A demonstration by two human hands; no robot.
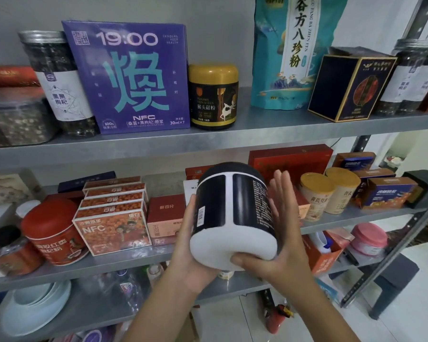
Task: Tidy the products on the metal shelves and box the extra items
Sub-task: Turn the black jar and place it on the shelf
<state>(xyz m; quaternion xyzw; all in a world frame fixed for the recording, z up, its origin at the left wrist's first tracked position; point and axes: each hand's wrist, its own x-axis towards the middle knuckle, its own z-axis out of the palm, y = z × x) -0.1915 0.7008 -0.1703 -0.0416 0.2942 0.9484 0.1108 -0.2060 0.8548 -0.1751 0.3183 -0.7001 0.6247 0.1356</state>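
Currently, in the head view, both hands are holding a dark jar (232,206) up in front of the middle shelf (109,265). The jar is tilting, its white bottom facing the camera and its top pointing toward the shelves.

The left hand (188,245) is gripping the jar's lower left side, with the thumb lying up along the wall and the fingers hidden behind it. The right hand (282,245) is lying flat, its straight fingers pointing up beside the jar's right side, slightly blurred, while its thumb is pressing across the white bottom. So the jar is sitting between the two palms.

Behind it, orange boxes (111,228) and yellow-lidded tubs (316,196) are standing on the middle shelf. A purple box (129,77) and a gold-lidded jar (213,97) are standing on the top shelf (257,129).
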